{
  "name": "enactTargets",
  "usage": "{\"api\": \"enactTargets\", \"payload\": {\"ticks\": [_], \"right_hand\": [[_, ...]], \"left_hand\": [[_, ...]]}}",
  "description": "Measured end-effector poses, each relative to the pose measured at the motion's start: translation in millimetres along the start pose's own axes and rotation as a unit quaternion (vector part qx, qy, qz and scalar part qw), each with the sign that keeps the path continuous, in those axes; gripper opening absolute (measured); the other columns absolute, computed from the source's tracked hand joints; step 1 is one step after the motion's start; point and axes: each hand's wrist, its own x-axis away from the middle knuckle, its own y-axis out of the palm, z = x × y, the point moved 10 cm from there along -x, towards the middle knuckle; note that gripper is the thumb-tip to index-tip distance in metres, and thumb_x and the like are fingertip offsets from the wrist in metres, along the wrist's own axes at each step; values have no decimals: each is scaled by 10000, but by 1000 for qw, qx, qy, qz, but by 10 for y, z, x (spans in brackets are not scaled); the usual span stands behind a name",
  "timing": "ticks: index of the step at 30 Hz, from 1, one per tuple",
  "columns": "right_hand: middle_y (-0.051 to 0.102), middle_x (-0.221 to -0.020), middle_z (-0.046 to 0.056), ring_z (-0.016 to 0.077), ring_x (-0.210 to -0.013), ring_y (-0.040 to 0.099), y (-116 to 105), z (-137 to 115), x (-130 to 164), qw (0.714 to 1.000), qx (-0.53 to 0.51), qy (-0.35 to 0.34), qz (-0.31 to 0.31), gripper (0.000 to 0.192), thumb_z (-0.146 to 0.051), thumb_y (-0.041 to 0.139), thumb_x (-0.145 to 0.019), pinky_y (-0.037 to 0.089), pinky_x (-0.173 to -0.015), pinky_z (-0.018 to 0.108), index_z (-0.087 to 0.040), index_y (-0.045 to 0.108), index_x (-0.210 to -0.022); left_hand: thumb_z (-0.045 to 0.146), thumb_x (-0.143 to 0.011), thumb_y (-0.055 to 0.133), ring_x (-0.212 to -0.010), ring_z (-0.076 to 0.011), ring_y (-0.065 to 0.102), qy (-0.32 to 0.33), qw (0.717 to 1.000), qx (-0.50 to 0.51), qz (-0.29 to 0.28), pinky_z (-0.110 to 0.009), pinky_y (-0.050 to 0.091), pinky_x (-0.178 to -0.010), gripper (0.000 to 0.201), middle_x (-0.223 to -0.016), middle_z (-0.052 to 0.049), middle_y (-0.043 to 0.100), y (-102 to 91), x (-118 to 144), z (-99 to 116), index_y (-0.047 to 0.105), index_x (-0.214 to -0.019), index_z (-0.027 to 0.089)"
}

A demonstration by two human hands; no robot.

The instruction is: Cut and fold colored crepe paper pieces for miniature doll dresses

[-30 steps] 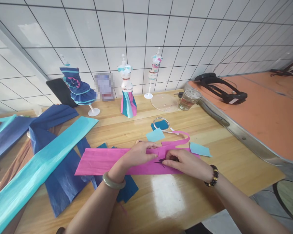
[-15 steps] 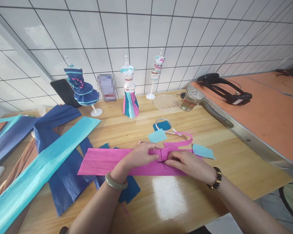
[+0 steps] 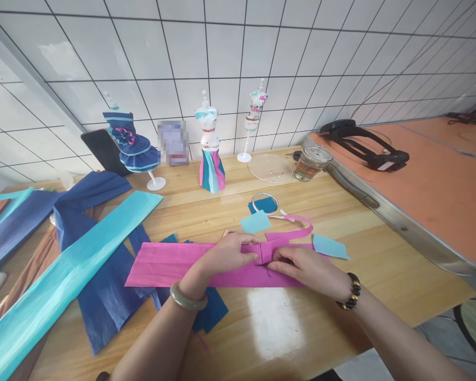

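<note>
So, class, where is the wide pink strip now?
In the head view, the wide pink strip lies just below centre, beneath the left hand and right hand, to the right of the long turquoise strip.

The left hand (image 3: 230, 253) and right hand (image 3: 306, 269) touch a pink strip (image 3: 167, 263) on the wooden table (image 3: 365, 227).

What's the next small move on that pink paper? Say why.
Perhaps the left hand should press the small pink piece steady on the wide pink strip: that hand lies at the piece's edge, and a dark patch shows beside the right hand.
</note>
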Motion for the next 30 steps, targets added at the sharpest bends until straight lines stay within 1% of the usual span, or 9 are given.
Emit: {"api": "enactTargets", "payload": {"ticks": [6, 11, 15, 19, 24, 30], "right_hand": [[591, -643, -21, 135, -577, 516, 3, 1, -14, 1000, 6, 0, 4, 350, -486, 430, -861, 286, -499, 240, -209, 578, -706], [590, -634, -23, 133, -571, 523, 6, -1, -3, 1000, 5, 5, 8, 348, -483, 428, -862, 290, -495, 237, -210, 573, -702], [618, -671, -12, 143, -607, 542, 4, -19, 30, 1000, -14, 6, 11, 350, -492, 428, -859, 315, -513, 240, -215, 596, -730], [645, -725, -5, 153, -652, 563, -1, -22, 90, 1000, -23, 12, 5, 332, -486, 428, -864, 340, -549, 243, -219, 602, -770], [646, -716, 4, 163, -632, 567, -8, 36, 212, 999, -17, 49, 15, 369, -519, 397, -866, 348, -548, 253, -216, 578, -760], [654, -739, 17, 183, -672, 592, 12, 123, 445, 989, -65, 113, 74, 383, -508, 351, -885, 393, -626, 282, -220, 566, -754]], "left_hand": [[282, -784, 566, -998, -185, 573, -1, 1000, 1, 3, -315, 338, -949, 292, -1061, 20, 664, -10, -5, 12, 621, -1070, 272], [281, -786, 565, -1006, -183, 573, -6, 1000, 14, -7, -306, 352, -937, 309, -1086, 27, 657, -2, -5, 13, 610, -1092, 282], [274, -792, 557, -1019, -174, 569, 4, 1000, 25, -7, -301, 346, -951, 313, -1115, 35, 644, 1, 2, 22, 601, -1101, 291], [290, -790, 554, -1055, -186, 553, -4, 1000, 14, -7, -312, 350, -959, 338, -1145, 14, 629, 8, 5, -11, 589, -1126, 274], [300, -784, 547, -1080, -192, 543, -12, 1000, -2, -19, -303, 359, -963, 358, -1185, -9, 607, 9, 5, -40, 584, -1135, 238], [252, -759, 559, -1085, -192, 537, -12, 999, -17, -28, -316, 351, -980, 377, -1174, 3, 613, 7, 6, -43, 579, -1136, 251]]}}
